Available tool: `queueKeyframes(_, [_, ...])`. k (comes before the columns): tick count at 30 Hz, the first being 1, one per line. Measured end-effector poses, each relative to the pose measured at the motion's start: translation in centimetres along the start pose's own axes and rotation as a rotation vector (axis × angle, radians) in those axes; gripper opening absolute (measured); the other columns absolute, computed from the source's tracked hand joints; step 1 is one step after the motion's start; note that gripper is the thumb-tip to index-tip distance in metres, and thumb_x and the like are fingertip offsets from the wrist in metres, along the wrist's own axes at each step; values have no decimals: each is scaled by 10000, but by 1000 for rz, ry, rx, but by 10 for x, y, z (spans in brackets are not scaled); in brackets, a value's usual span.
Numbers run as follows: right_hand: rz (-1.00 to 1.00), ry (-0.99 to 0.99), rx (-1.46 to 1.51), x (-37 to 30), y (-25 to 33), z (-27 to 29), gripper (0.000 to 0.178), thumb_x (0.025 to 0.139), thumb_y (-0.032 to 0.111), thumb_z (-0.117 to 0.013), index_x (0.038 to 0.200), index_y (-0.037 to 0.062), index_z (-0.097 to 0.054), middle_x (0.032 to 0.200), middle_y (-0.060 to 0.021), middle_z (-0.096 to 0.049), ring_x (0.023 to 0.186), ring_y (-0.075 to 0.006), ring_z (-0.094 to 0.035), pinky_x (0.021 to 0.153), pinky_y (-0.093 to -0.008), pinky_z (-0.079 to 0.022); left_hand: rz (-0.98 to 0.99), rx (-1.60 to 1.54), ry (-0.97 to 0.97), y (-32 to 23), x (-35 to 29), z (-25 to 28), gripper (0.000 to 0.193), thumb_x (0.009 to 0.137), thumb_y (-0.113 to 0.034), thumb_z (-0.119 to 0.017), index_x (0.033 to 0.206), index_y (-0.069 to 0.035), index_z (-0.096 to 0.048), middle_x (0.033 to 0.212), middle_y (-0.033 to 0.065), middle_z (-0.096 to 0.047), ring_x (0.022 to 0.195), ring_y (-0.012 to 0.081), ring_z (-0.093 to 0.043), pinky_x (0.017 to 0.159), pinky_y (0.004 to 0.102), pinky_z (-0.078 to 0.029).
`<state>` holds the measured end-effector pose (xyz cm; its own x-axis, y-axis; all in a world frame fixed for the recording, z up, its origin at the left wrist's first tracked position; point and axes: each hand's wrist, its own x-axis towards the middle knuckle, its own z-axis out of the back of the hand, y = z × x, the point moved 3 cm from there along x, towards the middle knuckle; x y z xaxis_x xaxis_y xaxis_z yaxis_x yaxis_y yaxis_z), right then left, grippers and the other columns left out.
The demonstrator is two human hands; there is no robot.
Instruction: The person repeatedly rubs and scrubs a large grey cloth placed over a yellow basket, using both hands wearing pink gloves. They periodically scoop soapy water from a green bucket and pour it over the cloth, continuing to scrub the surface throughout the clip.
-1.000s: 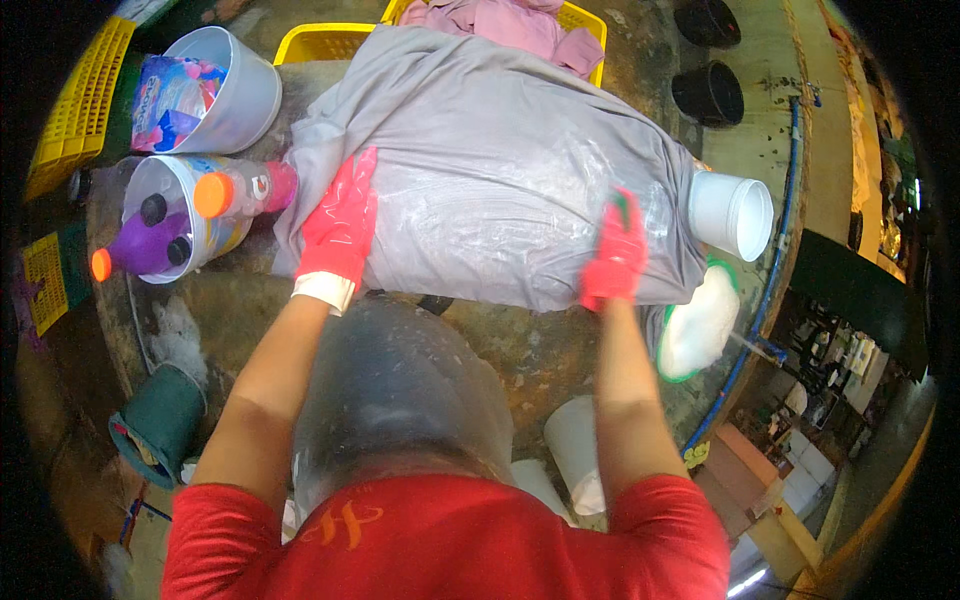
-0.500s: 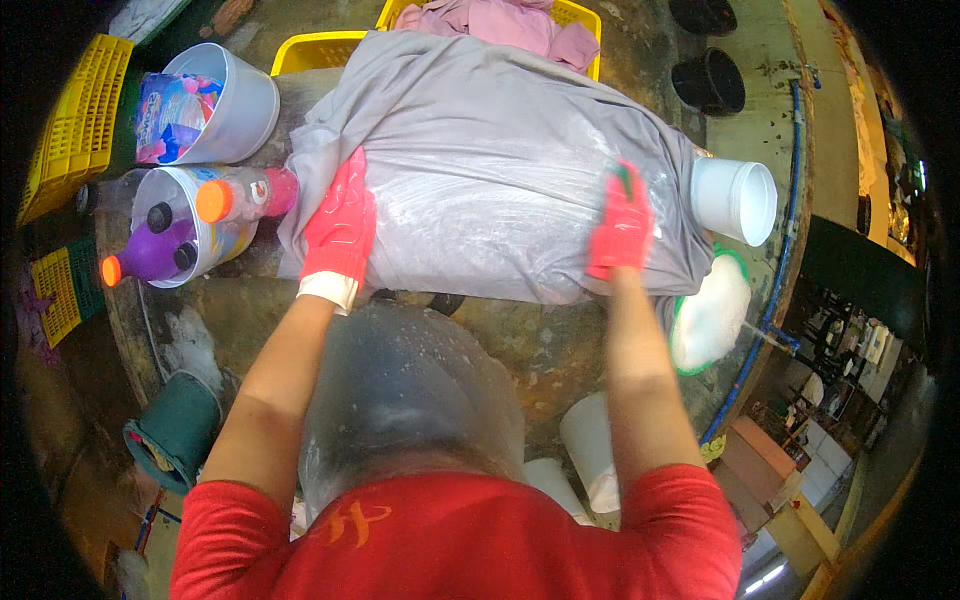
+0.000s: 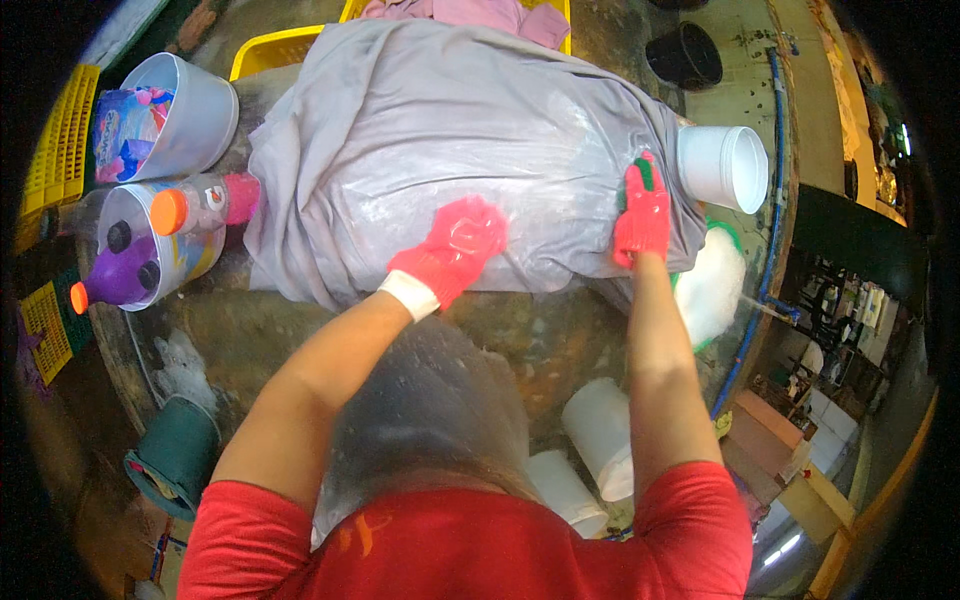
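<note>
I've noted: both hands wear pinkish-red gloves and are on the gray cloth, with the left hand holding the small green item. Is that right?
Not quite: the head view shows the small green item in the right hand, not the left hand. Both hands do wear pinkish-red gloves and are on the gray cloth.

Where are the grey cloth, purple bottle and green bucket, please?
Grey cloth point(image 3: 465, 155), head view: its middle.
Purple bottle point(image 3: 117, 274), head view: its body.
Green bucket point(image 3: 184, 436), head view: its outer wall.
</note>
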<state>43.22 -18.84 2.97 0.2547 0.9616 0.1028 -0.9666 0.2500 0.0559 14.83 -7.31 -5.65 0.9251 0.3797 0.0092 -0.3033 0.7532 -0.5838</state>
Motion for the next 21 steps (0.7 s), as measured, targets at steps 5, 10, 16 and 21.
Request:
queueKeyframes(5, [-144, 416, 756, 14, 149, -11, 489, 1054, 220, -646, 1537, 148, -625, 1529, -130, -649, 1405, -300, -618, 1173, -412, -482, -177, -1, 52, 9, -54, 37, 167, 912, -234, -671, 1048, -190, -757, 1006, 77, -714, 957, 338, -690, 802, 502, -524])
queueKeyframes(10, [-354, 232, 809, 99, 83, 22, 458, 1080, 217, -600, 1530, 132, -626, 1524, -145, -651, 1394, -311, -626, 1163, -421, -485, -207, 74, -22, -7, -57, 67, 168, 939, -201, -641, 1078, -192, -736, 991, 78, -689, 954, 322, -687, 767, 461, -500])
queueKeyframes(16, [77, 307, 490, 58, 155, -3, 473, 1069, 186, -621, 1528, 72, -619, 1504, -180, -657, 1438, -304, -579, 1211, -388, -443, -156, 43, 6, -4, -58, 74, 241, 920, -186, -638, 1148, -197, -717, 1065, 85, -690, 1001, 308, -680, 789, 464, -506])
queueKeyframes(21, [-105, 98, 841, 108, 119, 12, 413, 1074, 224, -616, 1479, 163, -668, 1366, -178, -735, 1277, -349, -699, 1062, -425, -538, -92, 51, 151, -17, -50, 87, 221, 931, -177, -657, 1143, -176, -721, 1096, 85, -715, 1031, 305, -697, 810, 474, -549])
